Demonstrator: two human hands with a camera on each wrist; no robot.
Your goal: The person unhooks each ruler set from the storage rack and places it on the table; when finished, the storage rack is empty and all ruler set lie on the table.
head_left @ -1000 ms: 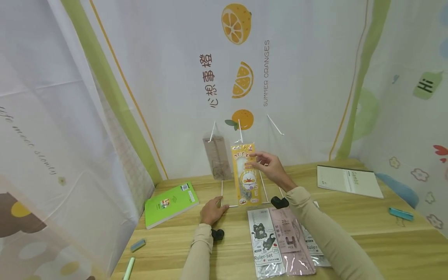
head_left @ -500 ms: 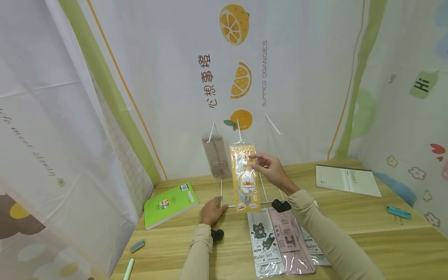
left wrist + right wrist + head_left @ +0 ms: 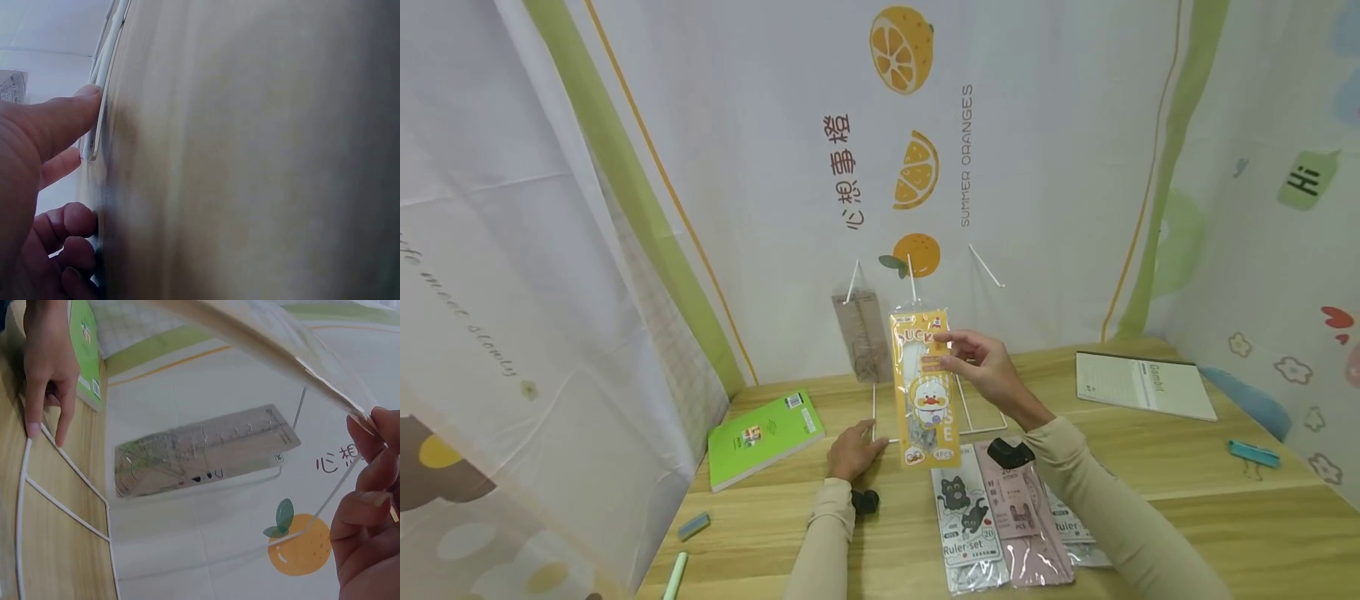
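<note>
My right hand (image 3: pixel 988 371) pinches the right edge of a yellow ruler-set package (image 3: pixel 917 450) with a duck print. The package hangs upright, its clear top flap right at the tip of the middle hook of a white wire rack (image 3: pixel 912 279). In the right wrist view, thumb and fingertips hold the edge of this package (image 3: pixel 250 344). My left hand (image 3: pixel 852 450) grips the front left corner of the rack base. Its thumb lies along the white wire (image 3: pixel 107 50) in the left wrist view. A clear ruler set (image 3: pixel 206 453) hangs on the left hook.
In front of the rack lie several ruler-set packages, one with black cats (image 3: pixel 966 529) and a pink one (image 3: pixel 1037 550). A green book (image 3: pixel 767 439) is at the left, with an eraser (image 3: pixel 694 526) and a pale green stick (image 3: pixel 676 575). A notebook (image 3: pixel 1142 385) and a teal clip (image 3: pixel 1253 454) lie right.
My right hand has drawn the yellow package forward and down, so its lower end now overlaps the cat package. The left hand has stayed at the rack corner.
</note>
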